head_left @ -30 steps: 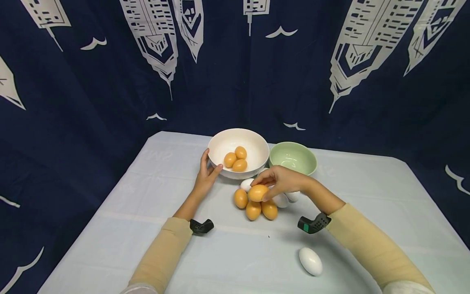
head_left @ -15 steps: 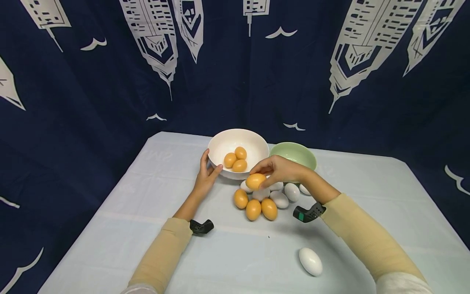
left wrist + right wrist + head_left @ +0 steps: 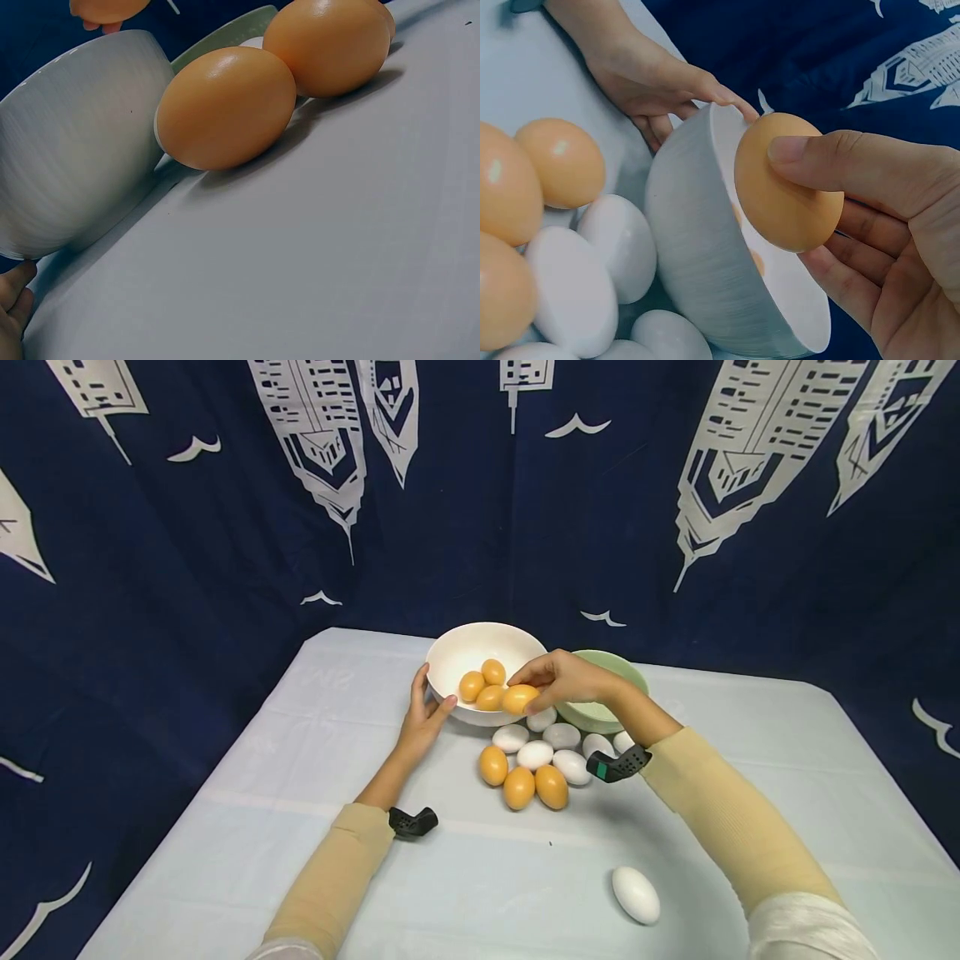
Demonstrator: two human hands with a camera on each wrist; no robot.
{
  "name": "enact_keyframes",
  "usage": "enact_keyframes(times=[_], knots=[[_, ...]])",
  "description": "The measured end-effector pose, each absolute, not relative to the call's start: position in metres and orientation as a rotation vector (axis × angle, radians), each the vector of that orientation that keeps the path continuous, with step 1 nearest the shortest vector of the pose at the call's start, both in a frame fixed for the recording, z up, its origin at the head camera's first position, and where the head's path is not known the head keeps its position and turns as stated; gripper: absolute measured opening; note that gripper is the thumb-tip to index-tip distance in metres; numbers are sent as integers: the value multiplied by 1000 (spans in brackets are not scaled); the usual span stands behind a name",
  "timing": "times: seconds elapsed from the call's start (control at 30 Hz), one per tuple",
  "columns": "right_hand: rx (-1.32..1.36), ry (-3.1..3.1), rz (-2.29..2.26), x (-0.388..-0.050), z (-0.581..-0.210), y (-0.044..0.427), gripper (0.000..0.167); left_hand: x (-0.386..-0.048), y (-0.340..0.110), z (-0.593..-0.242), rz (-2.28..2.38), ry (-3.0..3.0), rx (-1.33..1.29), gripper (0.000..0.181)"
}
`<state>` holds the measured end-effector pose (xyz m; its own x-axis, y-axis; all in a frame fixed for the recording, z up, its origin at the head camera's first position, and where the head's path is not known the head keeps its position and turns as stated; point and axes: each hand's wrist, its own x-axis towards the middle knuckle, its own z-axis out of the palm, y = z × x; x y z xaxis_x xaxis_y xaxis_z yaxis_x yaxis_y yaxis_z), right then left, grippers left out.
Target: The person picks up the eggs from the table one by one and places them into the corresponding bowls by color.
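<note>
My right hand (image 3: 573, 683) pinches an orange-brown egg (image 3: 787, 187) between thumb and fingers, over the near right rim of the white bowl (image 3: 491, 637). Inside the bowl lie three more orange-brown eggs (image 3: 490, 697). My left hand (image 3: 423, 722) holds the bowl's left side, with thumb and fingers spread along its wall. On the cloth just in front of the bowl, several white eggs (image 3: 535, 755) sit in a cluster. Along the cluster's near side are three orange-brown eggs (image 3: 519, 788). The right wrist view shows the held egg beside the bowl's opening.
A green bowl (image 3: 592, 717) stands right of the white one, partly behind my right hand and forearm. A single white egg (image 3: 636, 896) lies apart, nearer the front right. A pale cloth covers the table (image 3: 247, 827). Behind hangs a dark blue patterned curtain (image 3: 465, 527).
My right hand has carried the orange-brown egg up and away from the cluster to the white bowl's rim. The white eggs beneath have come into sight. My left hand stays at the bowl.
</note>
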<state>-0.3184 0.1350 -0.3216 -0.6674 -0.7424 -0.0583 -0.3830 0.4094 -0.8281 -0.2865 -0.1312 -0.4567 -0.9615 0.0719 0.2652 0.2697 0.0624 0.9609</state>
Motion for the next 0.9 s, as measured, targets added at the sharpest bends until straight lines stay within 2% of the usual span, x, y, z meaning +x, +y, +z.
enact_keyframes(times=[0.2, 0.9], knots=[[-857, 2319, -1232, -328, -323, 129, 45, -270, -129, -432, -2016, -2205, -361, 76], [-531, 2667, -1385, -346, -356, 105, 47, -269, -130, -432, -2037, -2197, -355, 77]])
